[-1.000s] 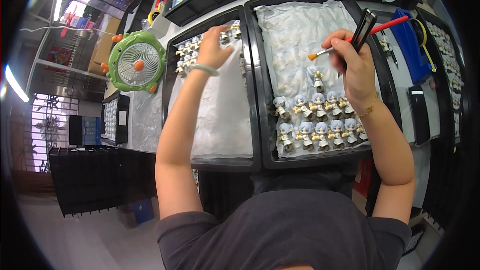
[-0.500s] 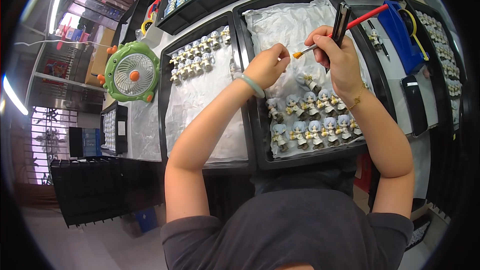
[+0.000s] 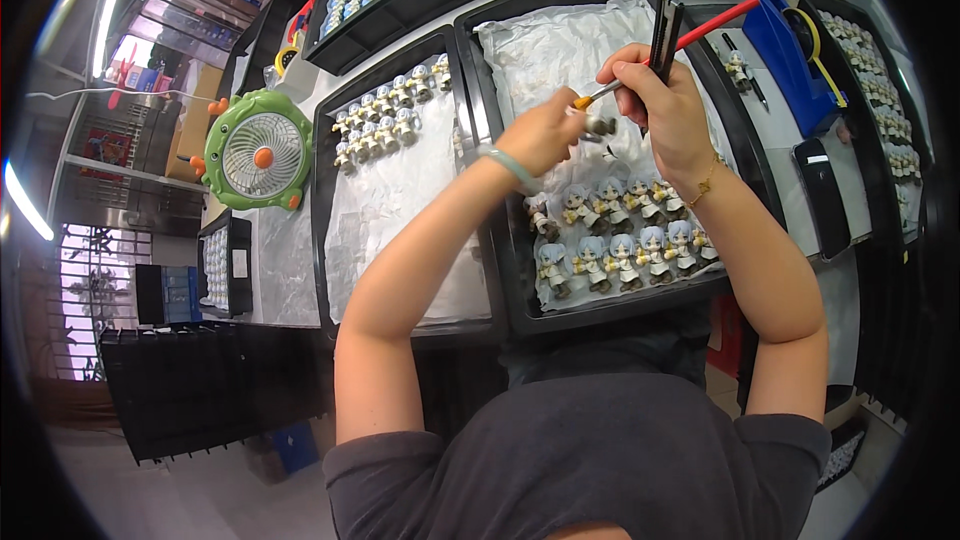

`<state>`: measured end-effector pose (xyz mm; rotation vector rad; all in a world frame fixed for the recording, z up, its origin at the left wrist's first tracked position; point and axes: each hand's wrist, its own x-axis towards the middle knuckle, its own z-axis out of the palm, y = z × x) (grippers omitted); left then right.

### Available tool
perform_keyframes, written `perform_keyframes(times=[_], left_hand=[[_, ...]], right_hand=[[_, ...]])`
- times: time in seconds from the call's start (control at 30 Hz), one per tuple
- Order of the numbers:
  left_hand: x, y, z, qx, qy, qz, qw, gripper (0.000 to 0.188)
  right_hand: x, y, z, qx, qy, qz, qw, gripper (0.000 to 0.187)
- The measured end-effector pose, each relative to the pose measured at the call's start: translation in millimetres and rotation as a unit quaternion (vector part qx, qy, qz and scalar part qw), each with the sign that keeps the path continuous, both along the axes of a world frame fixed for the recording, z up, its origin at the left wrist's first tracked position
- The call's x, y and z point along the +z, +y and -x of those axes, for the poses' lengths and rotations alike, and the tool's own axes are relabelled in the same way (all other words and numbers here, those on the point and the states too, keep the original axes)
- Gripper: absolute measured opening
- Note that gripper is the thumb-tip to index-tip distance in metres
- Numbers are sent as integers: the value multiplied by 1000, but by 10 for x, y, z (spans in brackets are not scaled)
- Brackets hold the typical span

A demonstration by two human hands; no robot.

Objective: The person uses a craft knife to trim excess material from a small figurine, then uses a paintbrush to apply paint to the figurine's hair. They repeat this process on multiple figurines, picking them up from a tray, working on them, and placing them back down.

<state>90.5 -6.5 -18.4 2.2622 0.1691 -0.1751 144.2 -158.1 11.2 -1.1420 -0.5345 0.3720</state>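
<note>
Both arms reach forward from short dark sleeves (image 3: 375,452), the left elbow (image 3: 355,315) and right elbow (image 3: 800,320) bent and pushed outward. The left forearm (image 3: 435,235) slants up and rightward to the left grip (image 3: 543,135), which has its back turned upward and its fingers curled in, closed firmly. The right forearm (image 3: 757,245) angles up and leftward. At its end the right grip (image 3: 666,118) pinches, thumb against the fingers. The two grips sit close together, facing each other, well ahead of the torso (image 3: 580,450).
</note>
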Motion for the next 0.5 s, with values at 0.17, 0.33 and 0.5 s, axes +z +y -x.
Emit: perform_keyframes(times=[0.17, 0.33, 0.5], left_hand=[[373, 262, 536, 90, 29, 496, 863, 35], [294, 334, 1009, 20, -17, 656, 754, 59], [310, 272, 1158, -46, -78, 616, 783, 77]], right_hand=[[80, -33, 52, 14, 0, -3, 1000, 17], [82, -28, 120, 34, -3, 21, 999, 17], [26, 12, 162, 45, -32, 49, 997, 19]])
